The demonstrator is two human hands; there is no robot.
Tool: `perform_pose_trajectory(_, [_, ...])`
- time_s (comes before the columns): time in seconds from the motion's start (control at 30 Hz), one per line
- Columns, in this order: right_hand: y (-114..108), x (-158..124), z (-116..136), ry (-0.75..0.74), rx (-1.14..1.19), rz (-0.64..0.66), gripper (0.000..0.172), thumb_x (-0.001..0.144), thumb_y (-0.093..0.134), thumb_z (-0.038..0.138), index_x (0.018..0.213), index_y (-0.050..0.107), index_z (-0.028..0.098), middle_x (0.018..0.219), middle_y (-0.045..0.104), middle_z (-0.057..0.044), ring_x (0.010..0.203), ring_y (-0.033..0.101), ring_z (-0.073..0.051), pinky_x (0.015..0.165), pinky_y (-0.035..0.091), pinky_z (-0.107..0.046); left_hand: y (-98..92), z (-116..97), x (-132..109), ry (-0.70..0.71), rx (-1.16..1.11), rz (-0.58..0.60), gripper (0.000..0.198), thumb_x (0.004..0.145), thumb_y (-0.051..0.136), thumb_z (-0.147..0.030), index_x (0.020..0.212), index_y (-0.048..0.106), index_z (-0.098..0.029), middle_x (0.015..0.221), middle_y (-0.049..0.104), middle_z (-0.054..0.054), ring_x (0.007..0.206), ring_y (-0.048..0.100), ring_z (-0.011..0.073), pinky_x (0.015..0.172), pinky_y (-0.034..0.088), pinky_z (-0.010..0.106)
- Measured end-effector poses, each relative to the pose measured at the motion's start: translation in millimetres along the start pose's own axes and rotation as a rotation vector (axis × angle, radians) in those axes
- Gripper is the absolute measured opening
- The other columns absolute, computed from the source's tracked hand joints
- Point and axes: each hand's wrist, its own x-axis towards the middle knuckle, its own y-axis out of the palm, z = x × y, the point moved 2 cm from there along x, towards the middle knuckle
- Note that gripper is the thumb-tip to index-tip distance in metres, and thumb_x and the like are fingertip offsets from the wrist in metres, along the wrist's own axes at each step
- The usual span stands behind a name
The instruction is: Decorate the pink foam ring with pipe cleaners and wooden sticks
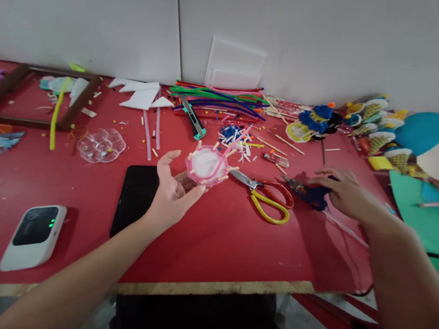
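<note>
Mid-frame, my left hand holds the pink disc while my right hand grips the glue gun, nozzle leftward

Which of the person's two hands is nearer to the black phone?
Left. The left hand is just right of the black phone; the right hand is much farther right, beyond the scissors.

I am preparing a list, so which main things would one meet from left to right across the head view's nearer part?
White device, black flat device, pink round piece in the left hand, scissors, dark tool in the right hand, green sheet.
</note>
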Motion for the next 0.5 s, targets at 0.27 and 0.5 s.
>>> perform_pose_trajectory(0.27, [-8, 54, 107, 0.116, -0.271, -0.083, 0.046, 0.076, 0.046, 0.003, 0.111, 0.065, 0.025, 0.107, 0.067, -0.011, 0.104, 0.062, -0.031, 0.090, 0.049, -0.051, 1.6, 3, 1, -0.017, 0.029, 0.032, 0.064, 0.075, 0.072, -0.021, 0.122, 0.030, -0.029, 0.093, 0.069, 0.002, 0.081, 0.074, 0.0195, 0.078, 0.061, 0.036])
perform_pose_trajectory(0.5, [26, 71, 172, 0.073, 0.024, -0.447, 0.022, 0.083, 0.052, 0.007, 0.086, 0.064, 0.025, 0.080, 0.068, -0.002, 0.079, 0.067, -0.022, 0.071, 0.056, -0.040, -3.3, 3, 3, 0.011, 0.034, -0.018, 0.058, 0.075, 0.073, -0.019, 0.120, 0.038, -0.029, 0.095, 0.065, 0.000, 0.081, 0.070, 0.0156, 0.080, 0.060, 0.034])
